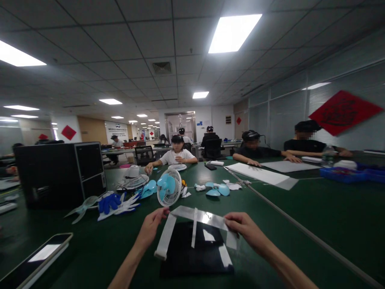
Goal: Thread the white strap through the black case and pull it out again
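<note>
My left hand (152, 228) and my right hand (240, 226) each pinch one end of a clear plastic strip (198, 216) stretched between them above the green table (315, 208). More translucent strips hang down from it over a black sheet (192, 257) lying flat on the table right under my hands. Both hands are closed on the strip.
A small white and blue fan (168, 186) stands just beyond my hands, with blue fan blades (218, 190) and blue and white gloves (116, 202) around it. A phone (36, 257) lies at the near left, a black computer case (60, 172) behind it. Several people sit across the table.
</note>
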Tool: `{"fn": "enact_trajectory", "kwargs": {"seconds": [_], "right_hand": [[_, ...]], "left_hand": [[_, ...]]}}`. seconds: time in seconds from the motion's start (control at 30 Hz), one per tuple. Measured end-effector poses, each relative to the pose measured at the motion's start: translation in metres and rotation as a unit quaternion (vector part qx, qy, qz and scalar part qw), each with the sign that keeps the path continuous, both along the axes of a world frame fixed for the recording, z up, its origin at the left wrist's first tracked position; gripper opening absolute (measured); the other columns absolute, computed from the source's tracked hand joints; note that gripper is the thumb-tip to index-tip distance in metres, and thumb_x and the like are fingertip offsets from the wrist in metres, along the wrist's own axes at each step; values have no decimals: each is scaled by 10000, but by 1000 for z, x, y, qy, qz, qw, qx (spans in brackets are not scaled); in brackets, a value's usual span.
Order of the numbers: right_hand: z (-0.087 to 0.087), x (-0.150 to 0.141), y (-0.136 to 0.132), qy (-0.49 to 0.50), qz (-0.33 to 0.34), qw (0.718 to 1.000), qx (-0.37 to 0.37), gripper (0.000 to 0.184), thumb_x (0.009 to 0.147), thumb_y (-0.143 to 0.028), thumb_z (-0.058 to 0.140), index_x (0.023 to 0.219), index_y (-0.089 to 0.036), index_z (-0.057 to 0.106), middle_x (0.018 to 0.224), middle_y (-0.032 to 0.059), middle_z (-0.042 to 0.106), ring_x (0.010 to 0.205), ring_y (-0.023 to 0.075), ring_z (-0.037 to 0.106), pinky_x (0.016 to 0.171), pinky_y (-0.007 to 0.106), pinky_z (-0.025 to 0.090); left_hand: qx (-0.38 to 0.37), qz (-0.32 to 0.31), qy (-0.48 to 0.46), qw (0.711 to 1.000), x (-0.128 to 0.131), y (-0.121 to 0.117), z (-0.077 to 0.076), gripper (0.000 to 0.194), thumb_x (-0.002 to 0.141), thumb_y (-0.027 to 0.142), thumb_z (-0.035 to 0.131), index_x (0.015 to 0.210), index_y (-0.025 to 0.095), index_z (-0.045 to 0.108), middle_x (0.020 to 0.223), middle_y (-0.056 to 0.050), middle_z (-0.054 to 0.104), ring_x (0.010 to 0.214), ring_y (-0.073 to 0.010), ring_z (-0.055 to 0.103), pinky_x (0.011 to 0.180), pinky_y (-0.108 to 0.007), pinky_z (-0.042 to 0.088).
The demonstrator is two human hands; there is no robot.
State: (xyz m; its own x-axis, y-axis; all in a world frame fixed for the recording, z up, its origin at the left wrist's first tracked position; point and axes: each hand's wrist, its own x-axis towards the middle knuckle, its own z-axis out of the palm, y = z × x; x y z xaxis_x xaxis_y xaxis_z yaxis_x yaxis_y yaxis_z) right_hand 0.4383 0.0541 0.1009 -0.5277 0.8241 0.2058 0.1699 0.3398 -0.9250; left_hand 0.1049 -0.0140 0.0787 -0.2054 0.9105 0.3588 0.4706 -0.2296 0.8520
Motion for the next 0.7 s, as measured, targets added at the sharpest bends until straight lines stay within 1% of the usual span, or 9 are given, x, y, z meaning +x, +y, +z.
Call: {"fn": "enact_trajectory", "kwargs": {"seconds": [0.1,0.17,0.23,0.3,0.37,0.43,0.5,0.57,0.7], "right_hand": [[-7,-6,1,-25,16,999,-16,368,741,-498,612,789,-143,691,662,-4,577,601,119,450,539,235,319],[-9,-8,1,-46,19,999,-15,354,747,-480,605,802,-141,693,682,3,600,616,125,470,546,237,323],[-9,-10,-1,-60,19,998,-15,334,750,-453,595,806,-139,693,718,15,627,648,135,500,568,243,346],[-8,-10,-3,-63,16,998,-22,314,752,-431,582,807,-141,690,752,23,641,675,141,520,581,245,361],[-9,-10,-4,-49,12,998,-33,292,752,-408,582,812,-141,685,764,22,640,676,135,524,580,239,363],[-11,-10,-3,-33,16,998,-54,258,726,-378,609,800,-139,673,727,9,623,646,122,511,573,232,357],[-15,-9,-2,-33,28,996,-80,218,686,-346,643,765,-143,657,655,-16,589,599,106,485,556,222,343],[-18,-9,-1,-62,46,992,-103,184,658,-322,660,722,-151,641,592,-37,552,548,95,453,517,214,316],[-24,-12,-4,-132,65,983,-112,94,636,-247,628,651,-154,620,554,-41,542,508,89,444,484,210,310]], "left_hand": [[-36,-42,-4,998,7,-5,2,664,849,680,348,978,129,695,786,-33,672,674,-147,544,612,-241,401],[-42,-49,7,998,12,-9,5,618,832,678,402,861,135,696,673,4,610,612,-126,491,577,-227,363],[-58,-57,16,997,16,-12,8,561,801,664,472,811,143,678,672,13,595,631,-129,495,574,-223,358],[-86,-70,19,994,19,-15,12,521,767,646,532,818,145,667,700,12,603,652,-133,507,571,-222,366],[-117,-85,6,989,21,-18,15,511,734,638,570,809,140,652,666,25,576,604,-117,485,535,-219,355],[-157,-115,-25,981,19,-20,16,495,702,626,610,776,137,627,624,42,535,547,-96,452,488,-212,332],[-203,-156,-44,966,16,-21,13,468,677,601,650,748,140,610,605,50,522,511,-80,440,459,-204,316],[-245,-183,-32,952,13,-21,7,444,656,576,680,713,142,606,578,52,524,479,-68,437,448,-199,314],[-301,-183,21,936,8,-16,-7,391,619,523,711,659,148,608,509,54,525,434,-71,454,436,-199,329]]}}
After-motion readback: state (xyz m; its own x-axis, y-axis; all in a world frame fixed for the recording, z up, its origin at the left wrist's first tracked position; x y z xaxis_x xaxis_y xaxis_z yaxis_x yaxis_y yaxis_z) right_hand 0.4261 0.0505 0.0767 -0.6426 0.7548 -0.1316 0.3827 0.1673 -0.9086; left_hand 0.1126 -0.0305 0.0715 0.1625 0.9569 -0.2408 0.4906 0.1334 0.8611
